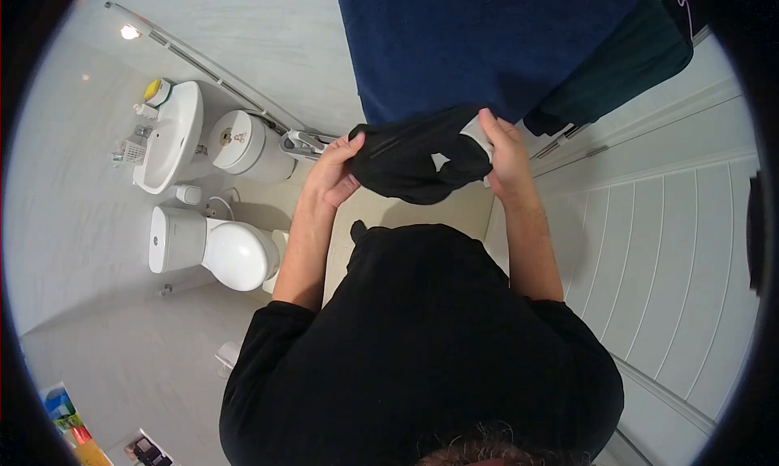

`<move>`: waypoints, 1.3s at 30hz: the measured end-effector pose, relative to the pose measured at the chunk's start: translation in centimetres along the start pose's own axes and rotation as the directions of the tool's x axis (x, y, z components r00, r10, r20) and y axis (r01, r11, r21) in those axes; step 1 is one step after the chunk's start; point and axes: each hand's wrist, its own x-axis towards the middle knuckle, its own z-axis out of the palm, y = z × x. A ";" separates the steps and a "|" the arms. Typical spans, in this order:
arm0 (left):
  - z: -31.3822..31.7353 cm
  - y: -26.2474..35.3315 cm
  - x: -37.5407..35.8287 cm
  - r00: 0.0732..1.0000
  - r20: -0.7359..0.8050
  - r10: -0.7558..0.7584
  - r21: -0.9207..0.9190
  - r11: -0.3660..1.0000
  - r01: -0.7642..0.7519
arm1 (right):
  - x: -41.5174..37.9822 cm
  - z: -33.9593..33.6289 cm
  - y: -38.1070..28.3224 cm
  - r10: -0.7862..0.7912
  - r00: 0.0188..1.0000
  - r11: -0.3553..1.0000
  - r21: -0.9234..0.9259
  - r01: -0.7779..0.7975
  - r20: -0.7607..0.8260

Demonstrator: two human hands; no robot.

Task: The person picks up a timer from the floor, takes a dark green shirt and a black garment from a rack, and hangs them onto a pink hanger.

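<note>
A black cloth garment (pixel 406 161) with a white part at its right end is stretched between my two hands, in front of my body. My left hand (pixel 335 172) grips its left end, thumb on top and fingers beneath. At the right end, my right hand (pixel 505 153) pinches the garment beside the white part (pixel 479 135). A small white patch (pixel 440 161) shows near the middle of the black cloth. The garment hangs just below a large dark blue towel (pixel 479 44).
On the left are a washbasin (pixel 174 137), a lidded white bin (pixel 243 145) and a toilet (pixel 239 255) with its lid down. A dark green cloth (pixel 629 72) hangs at the upper right. A white panelled door (pixel 657 255) stands on the right.
</note>
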 end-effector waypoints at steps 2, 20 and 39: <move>1.5 0.4 -0.2 0.987 -0.075 -0.141 0.040 0.989 0.144 | -0.2 -0.1 -0.8 -0.087 0.996 0.992 -0.097 0.083 -0.032; -2.3 -2.1 3.1 0.742 -0.116 0.661 0.857 0.444 -0.262 | -1.1 -0.2 -1.0 -0.257 0.932 0.950 0.107 0.292 -0.256; -2.2 -4.1 3.8 0.860 -0.483 0.165 -0.104 0.964 -0.243 | 0.7 -2.9 1.5 -0.158 0.948 0.871 0.413 0.266 -0.277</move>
